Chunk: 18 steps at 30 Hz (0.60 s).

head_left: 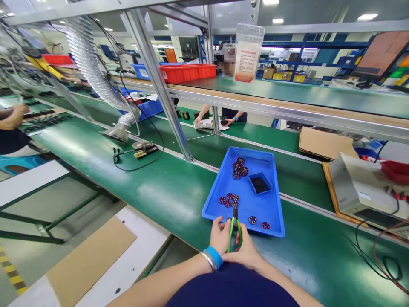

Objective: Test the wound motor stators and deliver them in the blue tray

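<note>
My right hand (247,250) is closed around the green handles of a pair of cutting pliers (235,213), whose dark jaws point away over the blue tray (209,209). My left hand (220,235), with a blue wristband, is beside the left handle. Its fingers are pinched together at the tray's near edge; what they hold is too small to make out. Just beyond the jaws sit several small round copper-wound motor stators (228,203). Two more, a stator (252,220) and a reddish one (265,225), lie to the right. A cluster of stators (237,174) rests farther back.
A small blue box (260,184) with dark bits stands inside the tray. The green bench (166,192) carries a metal post (159,85) behind the tray, a tool with a cable (143,149) at left and a beige instrument (367,187) at right. A co-worker's hands (204,119) are across the bench.
</note>
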Motion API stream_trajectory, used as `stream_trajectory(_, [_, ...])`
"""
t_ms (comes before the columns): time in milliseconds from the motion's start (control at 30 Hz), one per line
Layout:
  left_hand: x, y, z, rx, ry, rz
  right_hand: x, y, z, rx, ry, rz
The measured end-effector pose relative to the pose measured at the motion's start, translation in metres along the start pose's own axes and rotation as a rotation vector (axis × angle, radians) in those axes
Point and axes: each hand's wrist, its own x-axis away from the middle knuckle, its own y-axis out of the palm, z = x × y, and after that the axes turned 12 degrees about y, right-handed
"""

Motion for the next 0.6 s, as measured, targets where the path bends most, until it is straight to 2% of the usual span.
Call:
stream_trajectory(200, [-0.010,-0.007,0.006,0.028,0.184,-0.080,0.002,0.010,-0.010,-0.088,0.005,0.067])
stream_trajectory(367, [-0.010,-0.014,0.017,0.024,0.303,-0.223,0.002,0.022,-0.024,-0.076,-0.036,0.078])
stream_trajectory(500, [-0.015,-0.018,0.022,0.016,0.307,-0.254,-0.005,0.028,-0.032,-0.037,-0.028,0.092])
stream_trajectory(600, [-0.019,-0.023,0.031,0.044,0.271,-0.269,-0.008,0.022,-0.032,-0.042,-0.028,0.090])
